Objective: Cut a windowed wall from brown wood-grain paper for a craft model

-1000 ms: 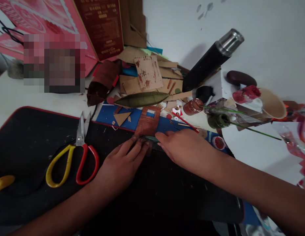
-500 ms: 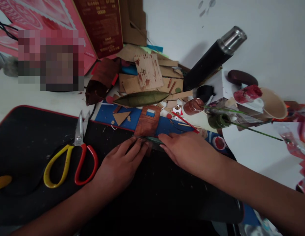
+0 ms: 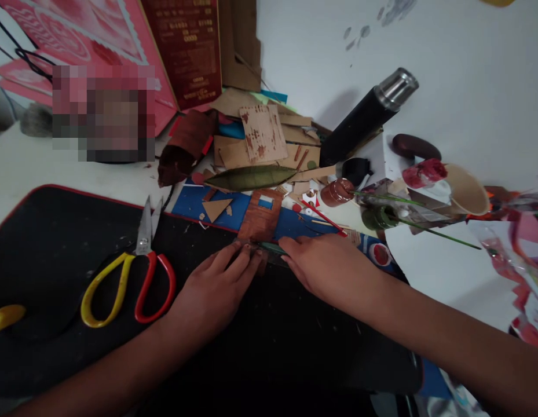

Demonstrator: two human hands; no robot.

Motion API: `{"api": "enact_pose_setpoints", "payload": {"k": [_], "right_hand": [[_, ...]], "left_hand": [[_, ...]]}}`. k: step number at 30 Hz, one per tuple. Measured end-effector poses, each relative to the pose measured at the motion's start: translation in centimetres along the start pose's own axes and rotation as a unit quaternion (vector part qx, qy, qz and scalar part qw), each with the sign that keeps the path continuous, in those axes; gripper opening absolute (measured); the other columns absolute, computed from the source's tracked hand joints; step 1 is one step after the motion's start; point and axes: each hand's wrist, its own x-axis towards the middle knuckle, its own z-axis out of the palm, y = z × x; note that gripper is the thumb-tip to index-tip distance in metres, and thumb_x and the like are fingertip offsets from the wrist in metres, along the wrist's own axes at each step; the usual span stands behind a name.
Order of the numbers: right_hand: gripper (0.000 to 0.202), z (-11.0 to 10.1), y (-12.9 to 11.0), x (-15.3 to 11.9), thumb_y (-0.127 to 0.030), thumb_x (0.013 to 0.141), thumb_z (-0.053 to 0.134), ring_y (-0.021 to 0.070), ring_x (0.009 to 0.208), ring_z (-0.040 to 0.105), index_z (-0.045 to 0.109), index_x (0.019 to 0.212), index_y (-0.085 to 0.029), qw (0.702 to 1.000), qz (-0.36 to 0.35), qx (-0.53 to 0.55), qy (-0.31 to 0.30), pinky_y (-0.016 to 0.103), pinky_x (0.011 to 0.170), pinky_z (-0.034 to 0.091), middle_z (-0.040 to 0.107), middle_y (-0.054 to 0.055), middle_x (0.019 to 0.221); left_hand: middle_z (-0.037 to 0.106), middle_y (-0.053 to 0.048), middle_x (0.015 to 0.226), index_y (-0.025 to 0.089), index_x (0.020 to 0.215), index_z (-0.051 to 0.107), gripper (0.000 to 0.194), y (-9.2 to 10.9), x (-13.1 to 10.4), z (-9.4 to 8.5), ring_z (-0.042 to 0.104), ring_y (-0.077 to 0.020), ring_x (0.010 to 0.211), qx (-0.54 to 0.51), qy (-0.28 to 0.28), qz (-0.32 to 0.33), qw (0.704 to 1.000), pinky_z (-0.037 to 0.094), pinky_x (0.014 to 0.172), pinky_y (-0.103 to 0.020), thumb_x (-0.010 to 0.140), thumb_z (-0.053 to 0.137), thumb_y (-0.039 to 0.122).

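Note:
My left hand (image 3: 223, 282) lies with its fingers stretched out and slightly apart. Its fingertips press on a clear, ruler-like strip (image 3: 275, 258) across a brown-painted piece of cardboard (image 3: 260, 217) with a small rectangular cutout. My right hand (image 3: 327, 263) is closed around a slim green tool (image 3: 271, 247), which points left toward the left fingertips. Its tip and exact kind are hard to make out. Left of the hands, scissors (image 3: 143, 243) with one yellow and one red handle lie on the black mat (image 3: 295, 347), blades partly apart.
Behind the hands are a cardboard triangle (image 3: 216, 208), a green leaf-shaped piece (image 3: 251, 177) and stacked cardboard (image 3: 264, 133). A black flask (image 3: 359, 124) leans at the back. Paint jars (image 3: 337, 191) with green sticks stand to the right. A yellow object (image 3: 8, 318) lies far left.
The camera view has shifted a little, so the background sits slightly differently. Both hands hold almost the same position on the strip and cardboard.

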Motion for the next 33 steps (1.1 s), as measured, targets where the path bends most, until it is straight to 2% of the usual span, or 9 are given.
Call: {"api": "enact_pose_setpoints", "payload": {"k": [5, 14, 20, 24, 29, 33], "right_hand": [[0.012, 0.0, 0.3, 0.0, -0.015, 0.099, 0.055, 0.0205, 0.066, 0.068, 0.064, 0.107, -0.017, 1.0, -0.006, -0.002, -0.003, 0.034, 0.053, 0.023, 0.076, 0.007, 0.086], [0.013, 0.1, 0.0, 0.2, -0.018, 0.102, 0.054, 0.0218, 0.067, 0.069, 0.065, 0.108, -0.017, 1.0, -0.001, -0.01, 0.007, 0.035, 0.053, 0.024, 0.075, 0.008, 0.085], [0.019, 0.8, 0.7, -0.4, -0.03, 0.107, 0.05, 0.0208, 0.071, 0.069, 0.065, 0.112, -0.018, 0.999, 0.007, 0.031, 0.008, 0.034, 0.055, 0.025, 0.077, 0.008, 0.092], [0.019, 1.1, 0.6, -0.7, -0.029, 0.106, 0.052, 0.0209, 0.069, 0.068, 0.066, 0.114, -0.019, 0.999, 0.015, 0.03, 0.014, 0.034, 0.055, 0.024, 0.076, 0.007, 0.093], [0.023, 1.1, 0.4, -0.9, -0.032, 0.107, 0.053, 0.0216, 0.072, 0.068, 0.066, 0.119, -0.018, 0.999, 0.004, 0.031, 0.029, 0.034, 0.055, 0.026, 0.076, 0.007, 0.095], [0.024, 1.1, 0.5, -0.9, -0.029, 0.107, 0.049, 0.0215, 0.068, 0.067, 0.067, 0.119, -0.019, 0.999, 0.006, 0.019, 0.03, 0.035, 0.054, 0.022, 0.075, 0.006, 0.092]], "left_hand": [[0.07, -0.011, 0.134, 0.014, 0.143, 0.061, 0.052, -0.1, -0.2, 0.2, 0.059, -0.0313, 0.126, 0.0, -0.002, -0.002, 1.0, 0.061, 0.094, -0.042, 0.092, 0.055, 0.008], [0.071, -0.011, 0.133, 0.013, 0.142, 0.061, 0.05, 0.0, 0.0, 0.1, 0.059, -0.0318, 0.126, 0.003, -0.004, -0.001, 1.0, 0.061, 0.092, -0.042, 0.093, 0.054, 0.008], [0.07, -0.012, 0.133, 0.016, 0.142, 0.062, 0.049, -0.1, -0.1, 0.3, 0.06, -0.0308, 0.125, -0.01, -0.001, -0.007, 1.0, 0.062, 0.091, -0.042, 0.094, 0.055, 0.01], [0.07, -0.012, 0.133, 0.017, 0.142, 0.063, 0.049, -0.1, -0.1, 0.3, 0.06, -0.0293, 0.126, -0.019, 0.0, -0.012, 1.0, 0.061, 0.096, -0.041, 0.094, 0.055, 0.009], [0.07, -0.012, 0.133, 0.016, 0.142, 0.062, 0.049, 0.0, -0.1, 0.4, 0.06, -0.0307, 0.125, -0.014, 0.003, -0.013, 1.0, 0.062, 0.093, -0.043, 0.094, 0.057, 0.01], [0.071, -0.011, 0.133, 0.014, 0.141, 0.062, 0.049, 0.0, 0.0, 0.3, 0.06, -0.0313, 0.124, -0.013, 0.002, -0.011, 1.0, 0.063, 0.092, -0.044, 0.093, 0.058, 0.01]]}}
